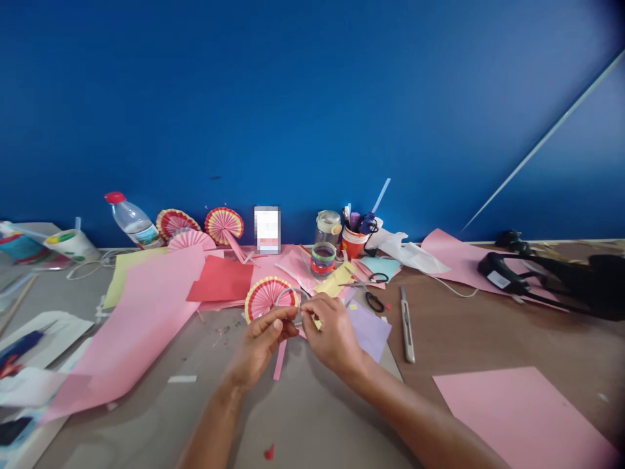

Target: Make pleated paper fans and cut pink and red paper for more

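Observation:
My left hand (266, 335) and my right hand (334, 329) are close together above the middle of the table, fingers bent and fingertips pinched. Between them is a pale, see-through ring (288, 291) that looks like a roll of clear tape; both hands grip at its lower part, where fingers hide some of it. Just behind lies a round pleated paper fan (263, 296), pink with a red and yellow rim. A pink paper strip (280, 361) sticks out below the fan, under my hands. Purple paper (368, 329) lies beside my right hand.
Scissors (375, 301) and a utility knife (407, 326) lie to the right. Behind stand a jar (328, 228), a tape stack (323, 260), a red cup (354, 243) and a bottle (131, 220). More fans (224, 225) lean on the blue wall. Pink sheets (146, 312) spread left.

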### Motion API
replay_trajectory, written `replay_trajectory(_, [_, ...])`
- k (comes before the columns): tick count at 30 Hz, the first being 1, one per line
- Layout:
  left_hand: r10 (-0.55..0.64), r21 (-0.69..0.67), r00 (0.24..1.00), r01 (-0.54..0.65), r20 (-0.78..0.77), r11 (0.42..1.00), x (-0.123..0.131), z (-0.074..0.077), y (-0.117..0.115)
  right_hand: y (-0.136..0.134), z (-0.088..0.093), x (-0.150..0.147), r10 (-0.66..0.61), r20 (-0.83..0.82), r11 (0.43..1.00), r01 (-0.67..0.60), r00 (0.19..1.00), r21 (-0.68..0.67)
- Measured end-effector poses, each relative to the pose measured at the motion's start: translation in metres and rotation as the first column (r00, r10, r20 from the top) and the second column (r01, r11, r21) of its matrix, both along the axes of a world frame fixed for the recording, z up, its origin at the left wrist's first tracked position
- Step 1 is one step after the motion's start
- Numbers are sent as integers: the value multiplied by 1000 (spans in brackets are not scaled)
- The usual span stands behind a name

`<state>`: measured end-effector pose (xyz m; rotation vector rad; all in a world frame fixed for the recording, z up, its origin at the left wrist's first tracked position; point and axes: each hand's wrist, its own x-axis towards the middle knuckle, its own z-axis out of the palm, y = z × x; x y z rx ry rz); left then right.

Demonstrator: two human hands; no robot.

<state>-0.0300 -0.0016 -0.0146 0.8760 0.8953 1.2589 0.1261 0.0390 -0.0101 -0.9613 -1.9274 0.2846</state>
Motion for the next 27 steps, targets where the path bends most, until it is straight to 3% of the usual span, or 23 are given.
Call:
replay_trajectory(10, [-65, 79, 995, 71, -74, 994, -3, -10, -1, -1, 2, 1, -53, 78, 989, 42, 996, 139])
replay_trajectory(16, [-76, 114, 982, 97, -172, 989, -2, -7, -2, -2, 3, 1, -90, 158, 986, 66, 983, 151])
replay_trajectory(21, [-67, 55, 982, 78, -177, 995, -2, -4, -1, 0, 1, 2, -22, 133, 998, 13, 991, 67])
replay_trajectory(27, [-3, -51, 992, -3, -129, 999, -5, -2, 1, 2, 7, 2, 129, 44, 975, -119, 991, -188])
